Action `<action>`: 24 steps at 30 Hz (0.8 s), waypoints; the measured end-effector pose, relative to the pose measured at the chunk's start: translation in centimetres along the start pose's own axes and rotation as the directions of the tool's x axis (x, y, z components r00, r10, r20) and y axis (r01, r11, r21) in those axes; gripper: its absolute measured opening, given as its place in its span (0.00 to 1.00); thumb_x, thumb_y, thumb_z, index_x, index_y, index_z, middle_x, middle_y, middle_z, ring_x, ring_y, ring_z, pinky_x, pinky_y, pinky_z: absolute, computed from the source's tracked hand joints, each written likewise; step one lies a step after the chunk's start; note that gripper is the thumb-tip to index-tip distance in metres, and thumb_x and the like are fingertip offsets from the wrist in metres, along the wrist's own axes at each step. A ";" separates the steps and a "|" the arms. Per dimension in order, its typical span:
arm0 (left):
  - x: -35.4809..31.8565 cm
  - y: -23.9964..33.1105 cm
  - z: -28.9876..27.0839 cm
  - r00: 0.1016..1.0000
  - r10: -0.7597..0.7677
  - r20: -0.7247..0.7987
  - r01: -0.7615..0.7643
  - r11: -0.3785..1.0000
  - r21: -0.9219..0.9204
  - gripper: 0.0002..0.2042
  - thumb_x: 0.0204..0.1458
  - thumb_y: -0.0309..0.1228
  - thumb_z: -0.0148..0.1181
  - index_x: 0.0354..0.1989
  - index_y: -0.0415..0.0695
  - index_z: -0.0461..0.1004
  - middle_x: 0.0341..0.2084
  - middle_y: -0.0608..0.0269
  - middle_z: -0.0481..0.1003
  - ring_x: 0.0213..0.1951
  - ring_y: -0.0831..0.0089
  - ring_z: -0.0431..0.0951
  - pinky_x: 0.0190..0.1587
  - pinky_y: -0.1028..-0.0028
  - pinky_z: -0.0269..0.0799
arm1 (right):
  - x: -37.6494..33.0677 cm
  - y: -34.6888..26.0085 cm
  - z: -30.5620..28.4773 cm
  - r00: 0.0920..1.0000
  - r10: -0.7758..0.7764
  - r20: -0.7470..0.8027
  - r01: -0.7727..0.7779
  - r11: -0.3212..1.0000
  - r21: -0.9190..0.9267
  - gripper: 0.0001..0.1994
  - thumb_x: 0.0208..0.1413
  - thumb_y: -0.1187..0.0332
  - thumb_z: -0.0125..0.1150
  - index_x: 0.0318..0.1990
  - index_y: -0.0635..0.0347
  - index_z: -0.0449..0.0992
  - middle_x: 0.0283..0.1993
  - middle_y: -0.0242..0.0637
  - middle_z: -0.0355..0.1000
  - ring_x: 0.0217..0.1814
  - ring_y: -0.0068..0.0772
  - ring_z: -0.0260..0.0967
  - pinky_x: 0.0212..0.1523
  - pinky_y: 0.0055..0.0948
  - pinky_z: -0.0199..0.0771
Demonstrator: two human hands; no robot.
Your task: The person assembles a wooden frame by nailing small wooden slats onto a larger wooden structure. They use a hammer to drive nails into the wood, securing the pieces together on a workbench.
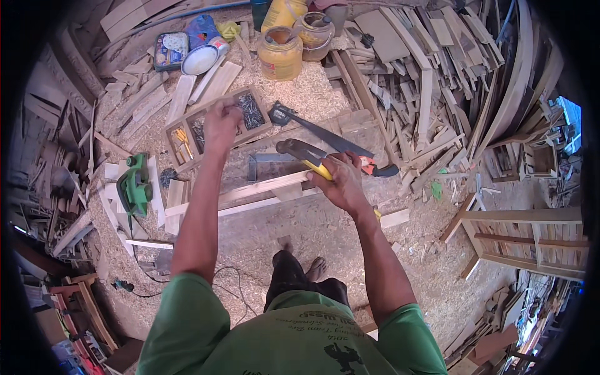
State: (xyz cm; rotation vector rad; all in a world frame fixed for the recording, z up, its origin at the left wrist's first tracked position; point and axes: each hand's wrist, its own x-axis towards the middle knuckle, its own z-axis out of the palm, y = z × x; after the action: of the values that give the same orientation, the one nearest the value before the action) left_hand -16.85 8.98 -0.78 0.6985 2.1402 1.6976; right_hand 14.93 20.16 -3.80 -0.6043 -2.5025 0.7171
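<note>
My left hand (223, 124) is over a divided wooden box (254, 134), its fingers drawn together; anything between them is too small to make out. Dark nails (251, 112) fill the right compartment, and yellow pieces (182, 141) lie in the left one. My right hand (342, 182) is wrapped round a black-and-yellow hand tool (303, 150), whose kind is partly hidden by the fingers. Beside that hand is the end of a pale wooden strip (262, 186), which runs left under my left forearm. A handsaw (328, 139) lies just beyond, with an orange-and-black handle shape (382, 169) near its right end.
A metal square (252, 169) lies before the box. A green power planer (134, 186) stands left, its cord trailing to the floor. Yellow tubs (279, 59) and a white lid (200, 60) are at the back. Scrap wood (431, 75) is heaped right, near a wooden frame (522, 216).
</note>
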 end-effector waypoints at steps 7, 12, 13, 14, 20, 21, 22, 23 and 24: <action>-17.2 2.4 2.3 0.998 0.061 0.000 -0.060 0.997 -0.048 0.05 0.66 0.23 0.66 0.46 0.37 0.85 0.37 0.64 0.85 0.40 0.78 0.81 0.48 0.75 0.77 | -0.8 -0.5 0.2 0.999 -0.025 -0.021 0.025 1.000 0.011 0.18 0.62 0.48 0.72 0.45 0.53 0.85 0.45 0.33 0.84 0.61 0.41 0.75 0.78 0.56 0.53; -20.4 -1.1 5.9 0.994 0.112 -0.006 -0.112 0.994 -0.010 0.05 0.68 0.29 0.65 0.47 0.44 0.84 0.37 0.63 0.85 0.43 0.70 0.83 0.63 0.65 0.71 | -1.9 -0.9 0.1 0.998 -0.049 -0.031 0.049 0.999 -0.023 0.18 0.63 0.50 0.72 0.49 0.54 0.85 0.51 0.36 0.83 0.65 0.41 0.73 0.78 0.59 0.51; -20.6 -1.0 5.9 0.984 0.176 0.015 -0.177 0.972 0.156 0.06 0.68 0.30 0.64 0.47 0.46 0.84 0.37 0.63 0.85 0.43 0.68 0.83 0.66 0.62 0.67 | -2.3 -1.0 -0.2 0.990 -0.063 -0.125 0.058 0.997 -0.047 0.18 0.64 0.51 0.72 0.50 0.55 0.85 0.52 0.37 0.82 0.64 0.44 0.74 0.76 0.58 0.56; -20.7 -0.8 6.1 0.970 0.237 0.048 -0.240 0.918 0.316 0.06 0.69 0.32 0.64 0.47 0.48 0.85 0.37 0.63 0.86 0.43 0.66 0.83 0.70 0.60 0.63 | -2.8 -1.1 -0.6 0.973 -0.078 -0.219 0.064 0.995 -0.073 0.18 0.65 0.52 0.72 0.51 0.56 0.84 0.53 0.39 0.82 0.62 0.46 0.75 0.74 0.58 0.60; -20.7 -1.9 6.0 0.962 0.271 0.032 -0.265 0.899 0.349 0.08 0.70 0.37 0.62 0.46 0.52 0.86 0.35 0.68 0.85 0.45 0.67 0.79 0.69 0.60 0.57 | -9.2 -5.9 -2.6 0.911 0.403 -0.083 -0.339 0.850 0.403 0.20 0.75 0.57 0.65 0.62 0.63 0.77 0.38 0.54 0.80 0.37 0.60 0.79 0.41 0.50 0.78; -20.7 -1.9 6.2 0.959 0.281 0.038 -0.276 0.896 0.347 0.08 0.70 0.37 0.62 0.47 0.53 0.87 0.35 0.68 0.85 0.45 0.66 0.79 0.68 0.60 0.57 | -10.4 -7.0 -3.2 0.905 0.409 -0.115 -0.353 0.874 0.334 0.21 0.75 0.58 0.65 0.64 0.63 0.75 0.36 0.55 0.79 0.37 0.59 0.79 0.40 0.51 0.77; -20.8 -2.0 6.2 0.956 0.290 0.037 -0.284 0.893 0.350 0.08 0.70 0.38 0.62 0.47 0.54 0.87 0.34 0.68 0.84 0.45 0.66 0.79 0.68 0.60 0.57 | -11.3 -8.0 -3.7 0.902 0.408 -0.141 -0.363 0.893 0.265 0.22 0.75 0.58 0.65 0.66 0.63 0.74 0.35 0.56 0.79 0.36 0.58 0.80 0.38 0.52 0.76; -20.8 -2.0 6.2 0.954 0.299 0.035 -0.291 0.889 0.354 0.08 0.70 0.38 0.62 0.48 0.54 0.87 0.34 0.68 0.84 0.45 0.66 0.79 0.68 0.60 0.58 | -12.0 -8.9 -4.4 0.891 0.447 -0.079 -0.403 0.859 0.317 0.24 0.75 0.62 0.63 0.72 0.62 0.69 0.36 0.59 0.79 0.36 0.61 0.80 0.38 0.54 0.76; -20.9 -2.1 6.1 0.955 0.296 0.036 -0.288 0.884 0.368 0.08 0.70 0.38 0.63 0.47 0.55 0.87 0.35 0.68 0.85 0.46 0.65 0.79 0.68 0.60 0.57 | -12.2 -10.0 -5.4 0.891 0.452 -0.042 -0.415 0.850 0.324 0.25 0.75 0.62 0.62 0.73 0.63 0.68 0.36 0.57 0.78 0.34 0.54 0.77 0.36 0.50 0.75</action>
State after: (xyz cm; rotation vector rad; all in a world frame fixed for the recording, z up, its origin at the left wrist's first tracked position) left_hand 3.33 1.89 -5.38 1.1652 2.5063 1.4421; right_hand 24.71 8.15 2.31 -1.0770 -2.0963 1.1738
